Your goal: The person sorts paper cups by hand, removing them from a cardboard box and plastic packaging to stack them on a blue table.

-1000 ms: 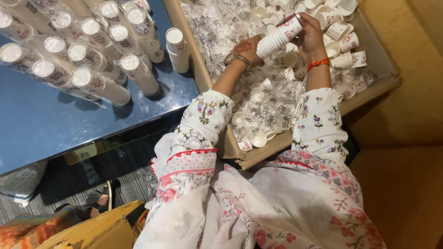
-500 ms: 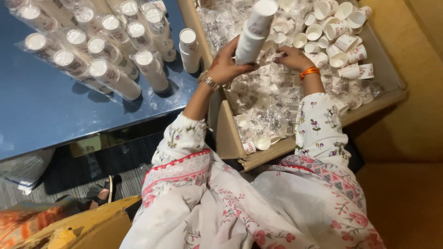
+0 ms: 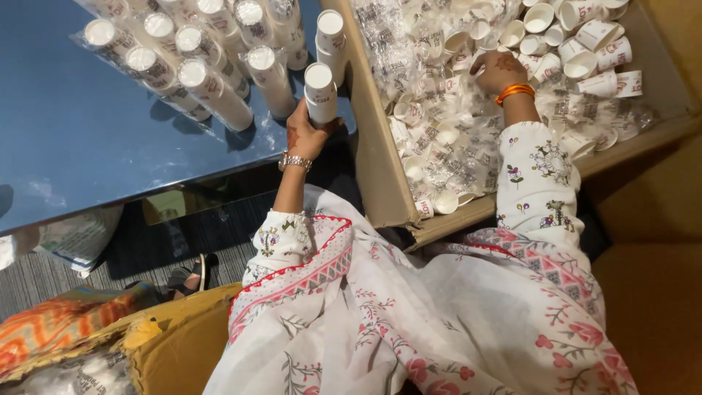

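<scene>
Stock, as seen from the head camera: a large open brown cardboard box (image 3: 369,146) holding many loose small white paper cups (image 3: 585,44) among crumpled clear plastic wrapping; beside the box, on the dark blue glossy counter (image 3: 73,146), a row of finished white cup stacks lying in clear sleeves (image 3: 212,88), with one more stack standing just beside the box (image 3: 330,33). Progress, as a judgement: a good number of stacks are made up and set out, yet the box remains well filled, so much is left. Left hand (image 3: 303,135): grip clenched around a tall white stack of nested paper cups (image 3: 320,91), held upright at the counter edge next to the box. Right hand (image 3: 497,73): grip loose, fingers spread on the cups inside the box. Change from half a second earlier: the held stack was then above the box; it is now outside it, over the counter, while the right hand has stayed in the box.
</scene>
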